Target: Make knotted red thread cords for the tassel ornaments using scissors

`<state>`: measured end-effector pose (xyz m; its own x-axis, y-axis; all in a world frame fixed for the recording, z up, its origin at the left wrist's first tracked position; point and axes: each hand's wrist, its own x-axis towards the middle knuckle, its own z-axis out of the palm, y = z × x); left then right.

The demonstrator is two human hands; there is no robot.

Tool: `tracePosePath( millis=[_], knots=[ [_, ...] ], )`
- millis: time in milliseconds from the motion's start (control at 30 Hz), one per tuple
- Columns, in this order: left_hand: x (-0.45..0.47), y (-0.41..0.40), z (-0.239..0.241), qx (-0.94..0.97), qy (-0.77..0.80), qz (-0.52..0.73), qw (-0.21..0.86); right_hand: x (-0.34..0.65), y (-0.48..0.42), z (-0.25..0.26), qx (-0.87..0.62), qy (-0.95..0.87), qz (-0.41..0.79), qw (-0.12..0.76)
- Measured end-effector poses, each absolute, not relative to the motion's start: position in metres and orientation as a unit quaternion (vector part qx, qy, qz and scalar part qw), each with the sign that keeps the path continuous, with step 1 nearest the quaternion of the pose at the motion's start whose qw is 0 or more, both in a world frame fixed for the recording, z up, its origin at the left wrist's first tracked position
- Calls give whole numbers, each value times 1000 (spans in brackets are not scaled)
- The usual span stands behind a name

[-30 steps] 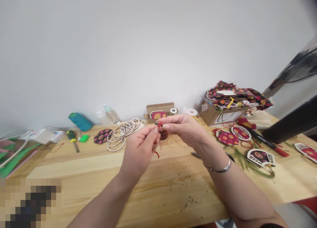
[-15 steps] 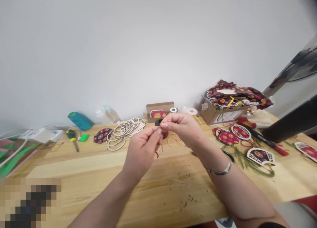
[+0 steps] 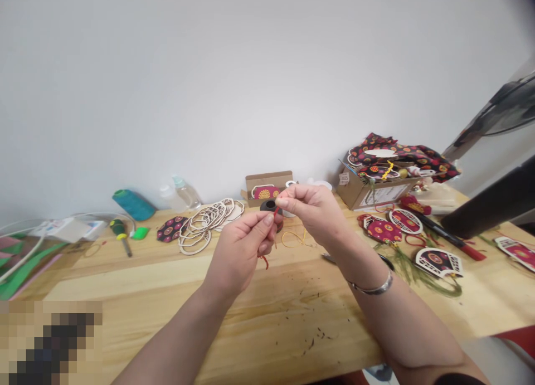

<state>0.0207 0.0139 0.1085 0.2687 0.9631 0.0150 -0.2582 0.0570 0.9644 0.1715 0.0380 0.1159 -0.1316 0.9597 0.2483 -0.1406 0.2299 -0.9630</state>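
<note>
Plain white wall (image 3: pixel 251 84), wooden table (image 3: pixel 271 318)

The near half of the light wooden tabletop (image 3: pixel 267 318) lies bare, so a hand passes freely there. Further back the way is narrow: a pile of pale wooden ring cut-outs (image 3: pixel 204 226) on the left, a loop of yellow cord (image 3: pixel 292 239) and a black spool (image 3: pixel 267 205) in the middle, patterned red fan-shaped ornaments (image 3: pixel 405 222) on the right. The thin red cord (image 3: pixel 276 212) pinched by the left hand (image 3: pixel 242 248) and the right hand (image 3: pixel 313 212) closes the gap between them.
</note>
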Motion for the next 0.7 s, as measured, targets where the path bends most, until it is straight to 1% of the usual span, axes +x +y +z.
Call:
tracePosePath(
  millis=[167, 233, 367, 467, 567, 700],
  knots=[
    [21, 15, 107, 490, 367, 481, 627, 174, 37, 121, -374, -566, 465, 569],
    [21, 16, 106, 499, 367, 478, 623, 175, 36, 123, -374, -555, 468, 578],
    [19, 18, 100, 534, 366, 462, 606, 176, 35, 124, -360, -525, 543, 547],
    [18, 21, 96, 566, 369, 445, 588, 175, 36, 124, -321, -507, 599, 530],
    [18, 24, 95, 599, 384, 442, 547, 175, 36, 125, -295, -488, 606, 554],
    [19, 29, 99, 630, 410, 445, 488, 180, 33, 131, -288, -474, 580, 596]
  ],
)
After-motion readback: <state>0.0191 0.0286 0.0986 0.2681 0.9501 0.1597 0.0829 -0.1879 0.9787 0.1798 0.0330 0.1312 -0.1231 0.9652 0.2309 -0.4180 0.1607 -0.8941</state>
